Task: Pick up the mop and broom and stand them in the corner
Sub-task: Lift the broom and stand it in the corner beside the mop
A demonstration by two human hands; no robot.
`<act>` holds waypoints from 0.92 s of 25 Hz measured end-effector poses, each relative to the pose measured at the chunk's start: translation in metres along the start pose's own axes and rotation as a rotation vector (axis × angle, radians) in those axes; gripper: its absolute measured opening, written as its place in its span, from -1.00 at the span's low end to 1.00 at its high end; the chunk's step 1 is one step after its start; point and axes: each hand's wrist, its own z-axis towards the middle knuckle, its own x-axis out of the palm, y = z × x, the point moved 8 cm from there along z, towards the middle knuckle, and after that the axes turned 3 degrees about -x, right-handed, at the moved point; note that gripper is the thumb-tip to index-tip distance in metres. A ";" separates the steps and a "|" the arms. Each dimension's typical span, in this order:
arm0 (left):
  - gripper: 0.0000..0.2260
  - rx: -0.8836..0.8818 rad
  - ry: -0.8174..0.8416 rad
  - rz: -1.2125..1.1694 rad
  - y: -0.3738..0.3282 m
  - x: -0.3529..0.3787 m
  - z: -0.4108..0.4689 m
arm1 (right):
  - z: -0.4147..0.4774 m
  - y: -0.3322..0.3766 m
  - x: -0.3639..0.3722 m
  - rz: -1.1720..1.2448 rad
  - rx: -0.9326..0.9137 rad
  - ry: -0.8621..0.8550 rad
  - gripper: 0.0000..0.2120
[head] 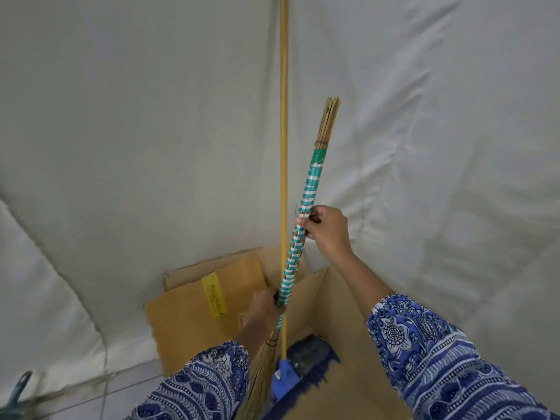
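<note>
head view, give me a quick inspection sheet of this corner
surface: flattened cardboard covers the floor at the corner.
job's things: mop with yellow pole stands upright in the corner, blue head at the bottom; broom tilted, bristles down, crossing the pole.
clutter: green handle at lower left edge, unidentified.
grippers: left hand grips broom low; right hand grips it higher.
cables: nothing seen.
surroundings: white sheet draped over both walls.
</note>
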 end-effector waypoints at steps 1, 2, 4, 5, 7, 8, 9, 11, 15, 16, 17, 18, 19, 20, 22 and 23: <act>-0.78 0.001 0.009 -0.008 -0.009 0.020 0.015 | 0.015 -0.016 -0.010 -0.016 0.003 0.003 -0.83; -0.77 -0.008 0.020 -0.015 -0.016 0.041 0.031 | 0.031 -0.034 -0.020 -0.031 0.011 0.002 -0.83; -0.80 -0.036 0.041 -0.025 -0.029 0.078 0.064 | 0.063 -0.066 -0.034 -0.059 0.028 0.015 -0.83; -0.83 -0.046 0.050 -0.018 -0.035 0.095 0.079 | 0.077 -0.082 -0.038 -0.075 0.032 0.031 -0.83; -0.89 -0.069 0.050 -0.020 -0.044 0.133 0.109 | 0.107 -0.117 -0.047 -0.113 0.038 0.069 -0.82; -0.91 -0.080 0.039 -0.036 -0.047 0.149 0.125 | 0.122 -0.134 -0.051 -0.124 0.042 0.085 -0.81; -0.91 -0.098 0.038 -0.044 -0.047 0.166 0.142 | 0.137 -0.153 -0.053 -0.133 0.046 0.101 -0.81; -0.87 -0.142 0.057 0.000 -0.043 0.203 0.172 | 0.165 -0.194 -0.054 -0.149 0.059 0.134 -0.81; -0.86 -0.269 0.053 -0.040 -0.013 0.278 0.240 | 0.222 -0.296 -0.038 -0.134 0.082 0.260 -0.81; -0.85 -0.307 0.050 -0.038 -0.003 0.298 0.259 | 0.238 -0.325 -0.030 -0.124 0.085 0.295 -0.81; -0.85 -0.337 0.039 -0.032 0.005 0.314 0.276 | 0.251 -0.350 -0.023 -0.119 0.089 0.322 -0.80; -0.84 -0.370 0.026 -0.036 0.013 0.328 0.291 | 0.264 -0.373 -0.015 -0.111 0.092 0.347 -0.80; -0.84 -0.395 0.011 -0.040 0.023 0.343 0.308 | 0.276 -0.395 -0.007 -0.107 0.087 0.377 -0.79; -0.83 -0.419 0.007 -0.040 0.029 0.353 0.320 | 0.285 -0.410 -0.001 -0.107 0.082 0.402 -0.78; -0.81 -0.452 -0.008 -0.034 0.046 0.378 0.349 | 0.301 -0.446 0.014 -0.101 0.074 0.454 -0.76; -0.80 -0.467 -0.017 -0.033 0.055 0.386 0.361 | 0.307 -0.460 0.022 -0.092 0.069 0.474 -0.76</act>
